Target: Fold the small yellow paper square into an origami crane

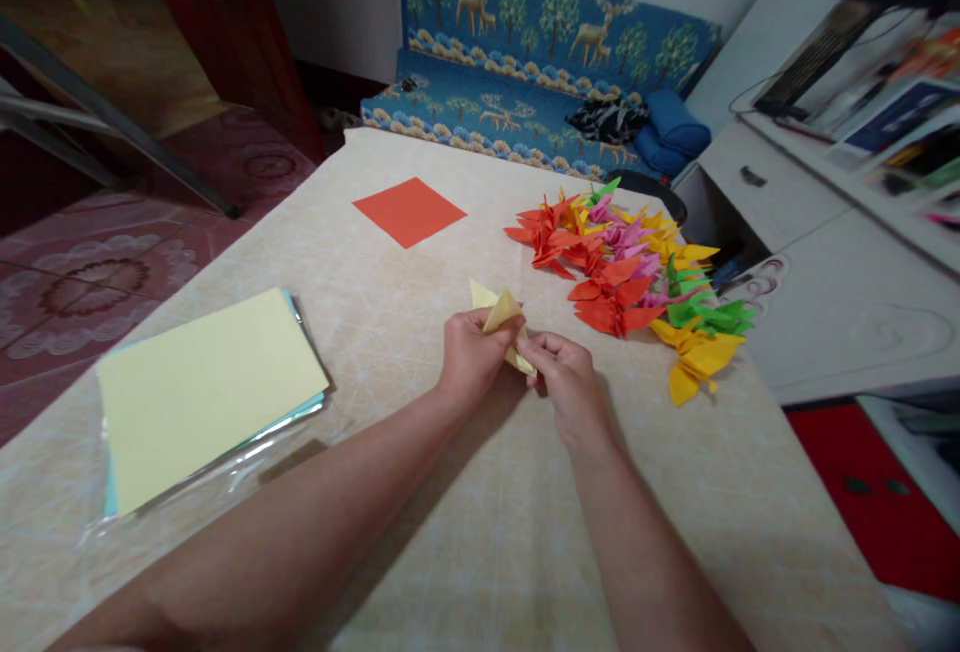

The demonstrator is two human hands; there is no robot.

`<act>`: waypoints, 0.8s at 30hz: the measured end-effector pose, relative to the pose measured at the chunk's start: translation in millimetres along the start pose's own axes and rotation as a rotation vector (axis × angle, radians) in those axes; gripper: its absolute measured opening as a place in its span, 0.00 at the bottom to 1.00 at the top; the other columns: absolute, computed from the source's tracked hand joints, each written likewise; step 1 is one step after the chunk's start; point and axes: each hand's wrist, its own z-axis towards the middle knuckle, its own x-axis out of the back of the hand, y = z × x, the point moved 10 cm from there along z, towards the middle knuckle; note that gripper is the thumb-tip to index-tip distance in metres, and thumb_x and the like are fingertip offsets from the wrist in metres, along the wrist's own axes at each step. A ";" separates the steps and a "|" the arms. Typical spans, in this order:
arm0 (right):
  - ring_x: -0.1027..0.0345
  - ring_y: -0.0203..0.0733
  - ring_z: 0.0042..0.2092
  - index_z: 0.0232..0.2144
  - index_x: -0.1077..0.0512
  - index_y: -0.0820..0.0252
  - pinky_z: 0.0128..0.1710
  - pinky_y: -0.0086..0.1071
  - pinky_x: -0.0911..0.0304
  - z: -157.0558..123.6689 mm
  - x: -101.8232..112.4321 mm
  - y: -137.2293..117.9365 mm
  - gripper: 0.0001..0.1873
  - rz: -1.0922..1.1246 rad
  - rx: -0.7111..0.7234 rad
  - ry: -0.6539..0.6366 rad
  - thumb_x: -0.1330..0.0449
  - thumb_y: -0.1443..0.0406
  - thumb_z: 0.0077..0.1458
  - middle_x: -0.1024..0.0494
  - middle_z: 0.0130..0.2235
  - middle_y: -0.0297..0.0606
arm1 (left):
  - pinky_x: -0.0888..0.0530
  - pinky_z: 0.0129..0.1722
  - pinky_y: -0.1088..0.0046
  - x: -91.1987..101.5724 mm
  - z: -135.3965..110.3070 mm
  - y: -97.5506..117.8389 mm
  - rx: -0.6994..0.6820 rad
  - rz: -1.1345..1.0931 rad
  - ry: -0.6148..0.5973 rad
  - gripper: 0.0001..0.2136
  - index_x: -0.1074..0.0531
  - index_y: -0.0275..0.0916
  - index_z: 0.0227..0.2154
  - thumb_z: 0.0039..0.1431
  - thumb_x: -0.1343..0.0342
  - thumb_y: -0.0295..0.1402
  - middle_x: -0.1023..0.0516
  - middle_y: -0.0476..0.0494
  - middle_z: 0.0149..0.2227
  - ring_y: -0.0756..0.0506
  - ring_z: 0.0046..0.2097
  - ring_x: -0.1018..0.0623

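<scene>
1. A person has both hands over the middle of a pale, patterned tabletop [375,337]. Clock times here start from the hands, with 12 o'clock pointing away from the person.
2. The left hand [472,357] pinches a folded piece of pale yellow paper [502,310] between its thumb and fingers, on the 9 o'clock side.
3. The right hand [566,377] is just beside it, toward 4 o'clock. Its thumb and fingers pinch the near end of the same paper.
4. The yellow paper is right in the center, between the two hands. One pointy tip sticks out toward 11 o'clock. The fingers hide some of the folds, and I cannot tell if the paper touches the tabletop.
5. At 11 o'clock, a red-orange paper square [409,213] lies flat, turned like a diamond.
6. At 2 o'clock sits a big bunch of folded paper cranes [611,302], all crowded together. They are red, pink, green and orange-yellow. Some wings stick up.
7. At 9 o'clock is a stack of paper sheets [210,382]. The top one is pale yellow, and light blue peeks out under it. Shiny clear plastic [262,444] shows along its near edge.
8. At 12 o'clock, past the tabletop, is a blue sofa [487,92] with deer and trees on it.
9. At 2 o'clock, past the cranes, stands a white cabinet [847,302].
</scene>
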 end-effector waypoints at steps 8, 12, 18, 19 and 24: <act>0.53 0.26 0.15 0.22 0.28 0.63 0.15 0.23 0.62 4.9 0.2 10.9 0.12 0.052 -0.113 -0.080 0.39 0.58 0.44 0.41 0.13 0.24 | 0.37 0.23 0.77 3.3 2.8 -5.5 0.028 0.025 0.019 0.11 0.20 0.32 0.30 0.42 0.37 0.34 0.23 0.45 0.24 0.51 0.23 0.29; 0.54 0.26 0.15 0.22 0.29 0.62 0.15 0.24 0.63 4.5 -0.1 10.8 0.13 0.058 -0.102 -0.090 0.39 0.57 0.45 0.41 0.13 0.24 | 0.35 0.25 0.76 3.2 3.0 -4.6 0.021 -0.023 0.014 0.13 0.20 0.32 0.31 0.43 0.37 0.34 0.22 0.43 0.26 0.49 0.25 0.28; 0.50 0.26 0.16 0.24 0.28 0.63 0.16 0.23 0.59 3.0 0.8 8.9 0.14 0.072 -0.090 -0.070 0.34 0.57 0.40 0.37 0.15 0.25 | 0.34 0.26 0.76 4.6 4.9 -5.9 0.059 -0.092 0.013 0.14 0.21 0.31 0.32 0.41 0.35 0.35 0.21 0.41 0.28 0.49 0.26 0.27; 0.49 0.27 0.17 0.24 0.28 0.63 0.16 0.23 0.58 2.7 0.7 9.1 0.15 0.080 -0.087 -0.063 0.34 0.57 0.39 0.35 0.15 0.26 | 0.34 0.26 0.76 5.2 5.2 -6.1 0.071 -0.098 0.016 0.14 0.21 0.30 0.32 0.41 0.35 0.35 0.21 0.41 0.28 0.50 0.26 0.27; 0.47 0.27 0.18 0.24 0.28 0.64 0.17 0.23 0.53 -0.7 1.3 6.6 0.12 0.074 -0.025 -0.008 0.34 0.60 0.39 0.32 0.17 0.29 | 0.35 0.24 0.77 3.4 4.6 -7.7 0.152 -0.139 -0.015 0.15 0.21 0.30 0.32 0.39 0.34 0.34 0.22 0.43 0.25 0.51 0.24 0.29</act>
